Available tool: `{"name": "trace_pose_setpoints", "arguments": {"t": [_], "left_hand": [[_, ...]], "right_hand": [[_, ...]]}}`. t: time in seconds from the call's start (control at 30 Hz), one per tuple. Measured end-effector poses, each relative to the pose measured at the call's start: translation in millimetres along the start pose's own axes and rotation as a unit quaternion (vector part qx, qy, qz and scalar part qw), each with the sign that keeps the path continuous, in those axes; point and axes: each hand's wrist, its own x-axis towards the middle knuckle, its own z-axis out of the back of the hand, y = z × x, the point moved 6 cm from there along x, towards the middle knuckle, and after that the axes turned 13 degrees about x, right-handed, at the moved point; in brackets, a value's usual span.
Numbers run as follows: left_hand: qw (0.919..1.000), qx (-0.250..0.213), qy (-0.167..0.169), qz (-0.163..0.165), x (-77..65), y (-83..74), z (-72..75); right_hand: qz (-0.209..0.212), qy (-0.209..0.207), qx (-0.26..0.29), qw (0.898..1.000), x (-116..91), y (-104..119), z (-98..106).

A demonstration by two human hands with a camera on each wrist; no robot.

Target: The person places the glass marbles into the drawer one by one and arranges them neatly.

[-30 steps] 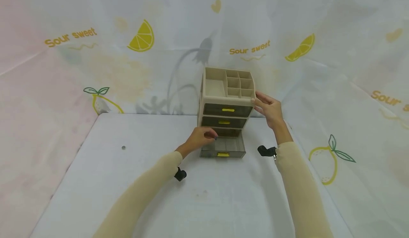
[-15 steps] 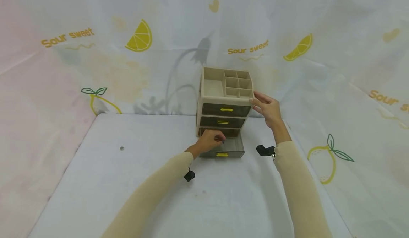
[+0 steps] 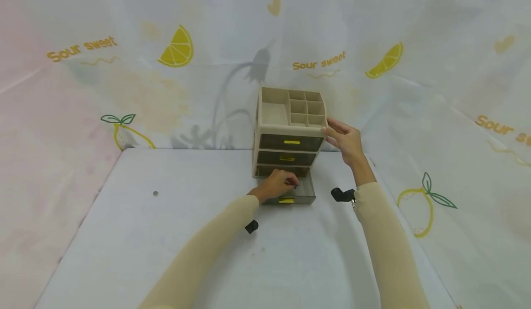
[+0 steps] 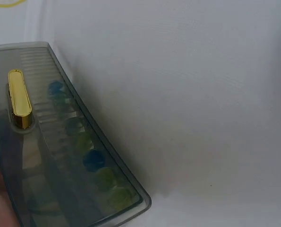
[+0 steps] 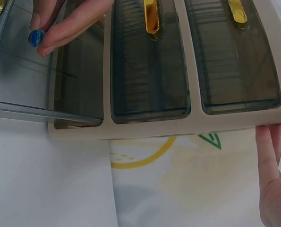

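Note:
A beige desktop organizer (image 3: 292, 130) has its lowest drawer (image 3: 304, 200) pulled out. Inside that drawer's space, my left hand (image 3: 279, 183) pinches a small blue glass marble (image 5: 36, 38) between thumb and fingertips. Through the drawer's smoky front, the left wrist view shows several blue and green marbles (image 4: 93, 161) in a row. My right hand (image 3: 348, 143) rests against the organizer's upper right side, its fingers fairly straight in the right wrist view. The left forearm and hand cover part of the drawer in the head view.
A small round greyish piece (image 3: 155, 193) lies on the white tabletop (image 3: 199, 175) to the left. Two upper drawers (image 3: 290, 142) with gold handles are closed. Compartments top the organizer. A lemon-print cloth (image 3: 232, 32) hangs behind.
My left hand has moved to the right, farther across the open drawer, still pinching the marble. The right hand stays against the organizer's side. The head view has shifted slightly.

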Motion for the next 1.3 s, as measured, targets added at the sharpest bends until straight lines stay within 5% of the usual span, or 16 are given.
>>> {"name": "trace_pose_setpoints", "arguments": {"t": [0.47, 0.77, 1.1, 1.3], "left_hand": [[0.9977, 0.022, 0.064, 0.004, 5.0, 0.8, -10.0], [0.9903, -0.009, 0.119, 0.072, 1.7, 20.8, -18.2], [0.9880, -0.001, 0.119, 0.098, 3.8, 23.2, -21.8], [0.9912, -0.005, 0.104, 0.082, 4.9, 20.4, -22.9]], "right_hand": [[0.007, 0.004, 0.007, 1.000, 1.3, 4.0, 0.2], [0.002, 0.017, 0.017, 1.000, 0.2, -0.9, -4.3], [0.000, 0.009, 0.004, 1.000, -1.4, 0.3, -2.2], [0.001, 0.008, -0.003, 1.000, -1.6, 0.4, 0.6]]}}
